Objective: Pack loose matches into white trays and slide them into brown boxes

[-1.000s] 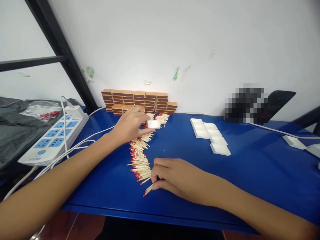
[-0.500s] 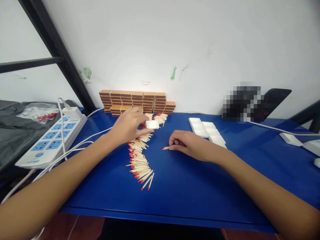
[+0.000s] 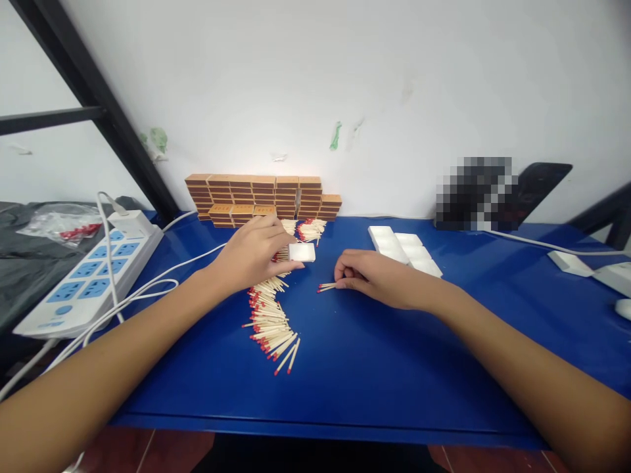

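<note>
Between thumb and fingers, my left hand (image 3: 256, 249) grips a small white matchbox tray (image 3: 302, 252), held over a long pile of red-tipped matches (image 3: 271, 315). The far part of that pile is partly hidden by the hand. My right hand (image 3: 362, 276) pinches a few matches (image 3: 326, 287), their red heads pointing left, just above or on the blue table (image 3: 374, 374). More white matchbox trays (image 3: 387, 243) lie side by side behind my right hand. At the back, brown matchboxes (image 3: 256, 190) are stacked against the wall.
A white power strip (image 3: 93, 269) with white cables (image 3: 162, 282) lies along the left side. Beside it a clear plastic bag (image 3: 62, 223) holds something red. At the back right, a dark phone-like slab (image 3: 542, 194) leans near a blurred-out patch, with a white cable in front.
The matches in my right hand have fanned apart slightly. My left hand has tipped the tray so more of its inside shows. The whole view has shifted a little.
</note>
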`<act>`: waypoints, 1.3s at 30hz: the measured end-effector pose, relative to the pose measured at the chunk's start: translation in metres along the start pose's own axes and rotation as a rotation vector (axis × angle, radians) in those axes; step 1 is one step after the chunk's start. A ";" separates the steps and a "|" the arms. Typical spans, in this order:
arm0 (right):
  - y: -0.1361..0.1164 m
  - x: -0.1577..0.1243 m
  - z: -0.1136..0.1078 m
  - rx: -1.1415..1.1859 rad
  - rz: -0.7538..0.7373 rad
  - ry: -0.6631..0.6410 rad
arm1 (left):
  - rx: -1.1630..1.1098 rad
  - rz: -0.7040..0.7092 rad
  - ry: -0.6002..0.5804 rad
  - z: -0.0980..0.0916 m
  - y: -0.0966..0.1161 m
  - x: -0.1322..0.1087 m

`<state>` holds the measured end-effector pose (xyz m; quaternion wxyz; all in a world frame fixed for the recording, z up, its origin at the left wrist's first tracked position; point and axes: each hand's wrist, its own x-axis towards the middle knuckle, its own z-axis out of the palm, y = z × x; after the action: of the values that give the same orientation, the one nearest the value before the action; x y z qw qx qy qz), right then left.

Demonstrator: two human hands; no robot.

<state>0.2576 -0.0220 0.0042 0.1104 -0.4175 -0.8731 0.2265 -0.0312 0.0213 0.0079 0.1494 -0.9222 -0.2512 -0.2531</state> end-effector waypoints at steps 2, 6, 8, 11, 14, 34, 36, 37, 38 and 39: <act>0.002 -0.001 -0.001 -0.006 0.006 -0.007 | 0.013 0.003 0.000 0.000 -0.001 0.000; 0.000 -0.002 -0.003 -0.010 0.032 -0.005 | 0.011 0.017 -0.003 0.000 -0.001 0.000; -0.002 -0.003 -0.004 -0.023 0.024 -0.010 | -0.001 0.026 0.001 0.000 0.000 0.001; -0.006 -0.002 -0.004 -0.031 0.006 -0.014 | -0.023 0.046 0.016 0.000 0.000 0.001; -0.007 -0.002 -0.002 -0.027 -0.014 -0.011 | -0.039 0.061 0.029 0.001 -0.001 0.001; -0.014 0.002 0.014 -0.162 -0.084 0.372 | -0.153 0.012 -0.042 0.005 0.018 0.002; -0.014 0.003 0.020 -0.174 -0.124 0.395 | -0.171 0.020 -0.021 0.004 0.022 0.002; -0.014 0.004 0.022 -0.170 -0.146 0.404 | -0.174 0.025 -0.010 0.004 0.023 0.003; -0.015 0.004 0.023 -0.162 -0.164 0.416 | -0.175 0.029 -0.004 0.003 0.024 0.003; -0.016 0.004 0.023 -0.151 -0.176 0.427 | -0.174 0.031 0.000 0.003 0.025 0.003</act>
<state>0.2358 -0.0347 -0.0087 0.2800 -0.3853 -0.8775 0.0566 -0.0145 0.0034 0.0034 0.0728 -0.9356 -0.2139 -0.2713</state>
